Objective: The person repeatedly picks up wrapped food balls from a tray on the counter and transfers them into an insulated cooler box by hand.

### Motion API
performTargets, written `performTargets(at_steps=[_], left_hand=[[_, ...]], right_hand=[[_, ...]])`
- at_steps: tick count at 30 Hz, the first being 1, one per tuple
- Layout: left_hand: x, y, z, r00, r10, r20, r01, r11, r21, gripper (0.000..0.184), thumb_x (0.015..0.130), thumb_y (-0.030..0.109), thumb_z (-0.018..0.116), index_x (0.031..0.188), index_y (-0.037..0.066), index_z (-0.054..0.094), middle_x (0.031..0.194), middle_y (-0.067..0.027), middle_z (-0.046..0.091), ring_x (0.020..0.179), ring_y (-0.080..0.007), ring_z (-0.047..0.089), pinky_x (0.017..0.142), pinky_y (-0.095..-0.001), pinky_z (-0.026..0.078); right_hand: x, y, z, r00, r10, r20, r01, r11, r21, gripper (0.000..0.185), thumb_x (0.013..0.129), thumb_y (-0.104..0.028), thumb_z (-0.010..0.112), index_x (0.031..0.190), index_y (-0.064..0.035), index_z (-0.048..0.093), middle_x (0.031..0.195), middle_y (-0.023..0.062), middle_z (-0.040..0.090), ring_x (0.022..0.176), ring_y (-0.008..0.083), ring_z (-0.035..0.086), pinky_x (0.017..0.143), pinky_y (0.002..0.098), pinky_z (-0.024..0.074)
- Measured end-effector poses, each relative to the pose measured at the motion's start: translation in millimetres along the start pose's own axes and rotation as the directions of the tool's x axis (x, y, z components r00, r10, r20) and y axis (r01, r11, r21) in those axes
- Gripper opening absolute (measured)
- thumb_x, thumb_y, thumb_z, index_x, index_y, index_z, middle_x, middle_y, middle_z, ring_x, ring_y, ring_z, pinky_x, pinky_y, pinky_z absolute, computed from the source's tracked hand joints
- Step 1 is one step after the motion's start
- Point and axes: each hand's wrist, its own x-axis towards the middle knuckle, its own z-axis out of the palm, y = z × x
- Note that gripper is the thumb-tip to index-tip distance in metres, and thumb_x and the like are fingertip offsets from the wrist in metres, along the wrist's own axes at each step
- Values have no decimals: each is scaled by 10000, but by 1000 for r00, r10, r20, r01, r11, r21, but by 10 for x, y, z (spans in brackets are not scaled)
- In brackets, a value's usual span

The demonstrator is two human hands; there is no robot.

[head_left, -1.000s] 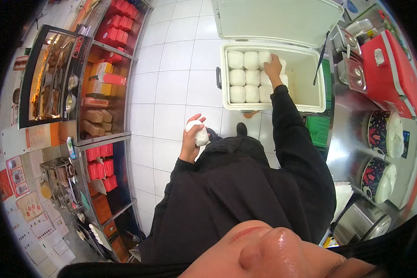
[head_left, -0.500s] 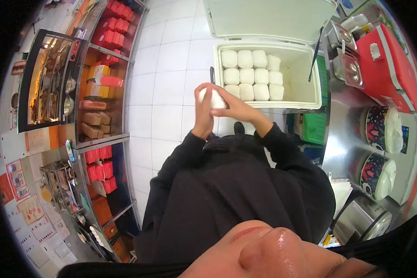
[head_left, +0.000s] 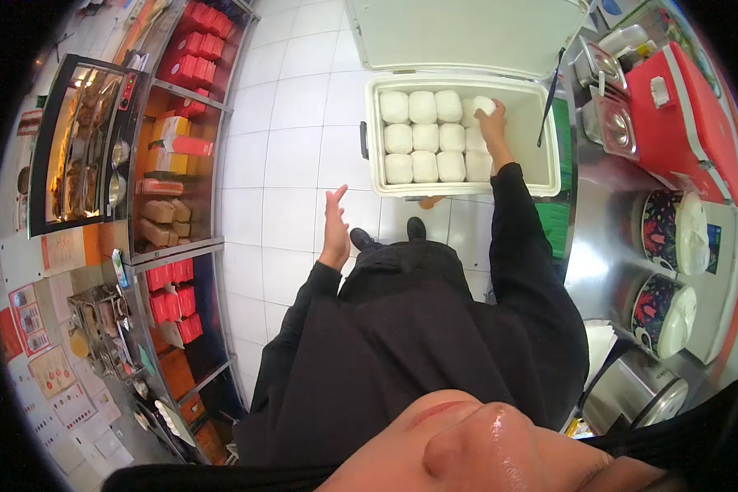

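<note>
Over the tiled floor, my left hand (head_left: 334, 230) is raised with its fingers apart and nothing in it. My right hand (head_left: 495, 134) reaches into the open white cooler box (head_left: 372, 148) and holds a white dough ball (head_left: 484, 105) near its back row. Rows of white dough balls (head_left: 423, 138) fill the left and middle of the box, packed side by side. My right fingers and wrist cover part of the rightmost column. The raised lid (head_left: 467, 37) stands behind the box.
A steel counter (head_left: 603, 238) on the right carries steel containers (head_left: 611, 123), a red cooler (head_left: 685, 123) and patterned pots (head_left: 660, 316). Green crates (head_left: 556, 221) sit beside it. On the left is a shelf rack (head_left: 180, 254) with red packets (head_left: 201, 45) and a lit glass cabinet (head_left: 82, 148).
Both hands were together around a dough ball half a second ago. They have parted: my right hand has carried a ball into the box, and my left hand has let go and opened.
</note>
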Motion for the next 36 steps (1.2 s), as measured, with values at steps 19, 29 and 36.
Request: performTargets(at_steps=[19,29,36], left_hand=[[-341,-535,-269,981,-153,-120,132,978,-163,800,930,699,299,1476,114,327,1519,-205,212,1358,-352,226,1045,-535,309],[-401,-559,-342,978,-144,-154,123,982,-141,810,919,709,328,1478,122,325,1494,-194,260,1328,-349,274,1043,-533,311],[-385,-1297,-905,917,-170,-362,181,983,-1,774,900,688,416,1419,114,396,1460,-165,352,1322,-324,335,998,-492,366]], right_hand=[[45,213,146,956,-275,107,289,943,-162,871,801,-250,742,1483,-42,242,1480,232,355,1370,358,359,1113,401,319],[171,215,34,973,-133,191,131,991,20,917,790,-283,764,1496,-65,220,1472,244,364,1351,366,390,1089,412,343],[326,324,-215,993,-108,46,80,909,409,775,871,-359,671,1482,-86,280,1400,202,438,1330,332,383,1082,399,307]])
